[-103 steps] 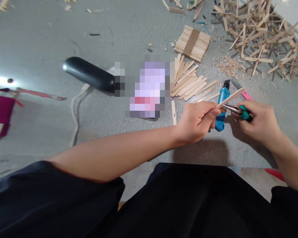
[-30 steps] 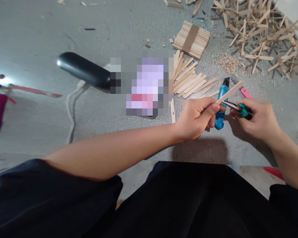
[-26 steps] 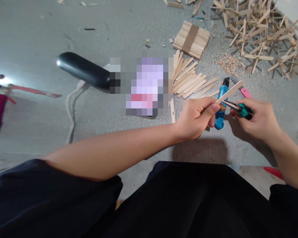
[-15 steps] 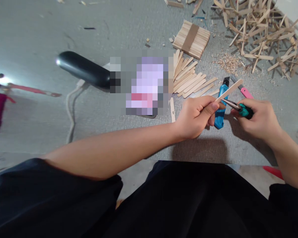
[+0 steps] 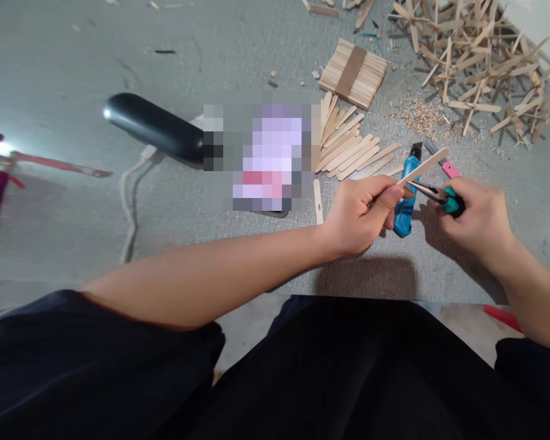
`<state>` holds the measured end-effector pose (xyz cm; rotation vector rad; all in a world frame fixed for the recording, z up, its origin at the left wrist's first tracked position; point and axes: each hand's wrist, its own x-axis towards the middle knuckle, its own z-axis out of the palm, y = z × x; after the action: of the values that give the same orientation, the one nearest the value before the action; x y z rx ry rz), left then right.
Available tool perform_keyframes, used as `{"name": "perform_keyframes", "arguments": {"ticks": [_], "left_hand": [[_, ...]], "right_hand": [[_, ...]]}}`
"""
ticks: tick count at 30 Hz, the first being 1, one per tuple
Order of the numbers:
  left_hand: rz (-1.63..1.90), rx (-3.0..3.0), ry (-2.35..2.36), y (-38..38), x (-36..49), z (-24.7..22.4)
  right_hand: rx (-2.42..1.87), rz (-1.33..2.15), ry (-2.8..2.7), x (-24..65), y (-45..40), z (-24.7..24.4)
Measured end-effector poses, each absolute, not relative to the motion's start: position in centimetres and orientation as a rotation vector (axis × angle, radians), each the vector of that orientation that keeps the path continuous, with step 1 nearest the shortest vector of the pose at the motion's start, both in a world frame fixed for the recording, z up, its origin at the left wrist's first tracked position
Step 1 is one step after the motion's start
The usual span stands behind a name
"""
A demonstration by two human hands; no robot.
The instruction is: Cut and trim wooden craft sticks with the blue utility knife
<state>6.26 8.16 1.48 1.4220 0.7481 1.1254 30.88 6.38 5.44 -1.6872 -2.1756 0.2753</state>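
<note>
My left hand (image 5: 364,211) pinches a flat wooden stick (image 5: 424,167) near its lower end, and the rest points up to the right. In my right hand (image 5: 479,214) are pliers (image 5: 440,194) with green and black handles. Their metal tips meet the stick's lower part, close to my left fingertips; whether the jaws are closed on it I cannot tell. Beneath the stick lies a blue utility knife (image 5: 407,201), partly covered by my left fingers. A pink cutter (image 5: 449,168) rests just above my right hand.
Loose sticks (image 5: 352,153) fan out beside a banded bundle (image 5: 354,73). Joined sticks (image 5: 476,67) are heaped at the upper right, near wood shavings (image 5: 421,117). A blurred-out phone (image 5: 270,159), a black device (image 5: 153,128) and a white cable (image 5: 127,208) lie left.
The view has shifted very slightly. Both hands keep nearly the same pose, with the stick and pliers still held together.
</note>
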Motion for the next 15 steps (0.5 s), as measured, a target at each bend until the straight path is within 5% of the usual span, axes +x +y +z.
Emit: {"name": "perform_keyframes", "arguments": {"ticks": [7,15], "left_hand": [[1.13,1.414,0.782,8.06,6.36,1.53],[1.062,1.252,0.722,8.14,6.41,1.46]], "right_hand": [[-1.748,0.166,-2.185,30.84,6.21,5.01],[-1.656,0.479,-2.193,31.01,6.91,5.8]]}}
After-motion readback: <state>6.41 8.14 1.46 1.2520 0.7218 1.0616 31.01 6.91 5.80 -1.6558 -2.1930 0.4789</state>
